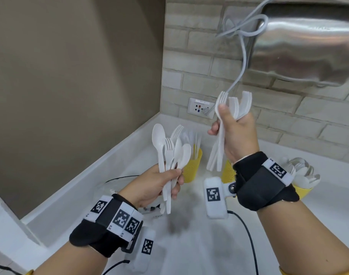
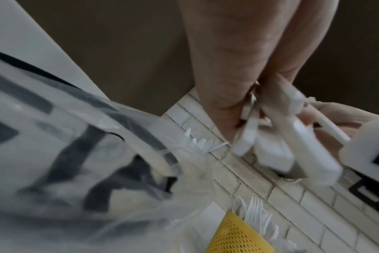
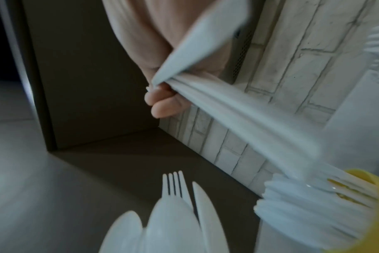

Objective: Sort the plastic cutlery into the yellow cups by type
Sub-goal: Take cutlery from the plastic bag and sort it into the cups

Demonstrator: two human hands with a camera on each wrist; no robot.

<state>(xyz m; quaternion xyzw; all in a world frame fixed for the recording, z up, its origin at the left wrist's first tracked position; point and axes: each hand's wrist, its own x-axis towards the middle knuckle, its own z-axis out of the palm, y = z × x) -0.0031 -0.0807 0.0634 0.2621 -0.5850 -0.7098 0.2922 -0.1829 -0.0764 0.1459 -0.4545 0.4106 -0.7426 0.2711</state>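
Above the white surface (image 1: 318,215), both hands are raised and each grip is clamped on white plastic cutlery. From the head view, the left hand (image 1: 151,185) holds a mixed bundle of spoons and forks (image 1: 169,153) upright, fingers curled round the handles. The right hand (image 1: 235,133), higher and nearer the brick wall (image 1: 269,108), clutches a bunch of forks (image 1: 225,124) with tines up and handles hanging below the fist. Three yellow cups stand behind the hands: a left cup (image 1: 193,167) holding forks, a middle cup (image 1: 227,169) mostly hidden by the right wrist, and a right cup (image 1: 302,190) holding spoons. Only the left wrist view shows a clear plastic bag (image 2: 76,154) close beside the mesh cup. The right wrist view is blurred.
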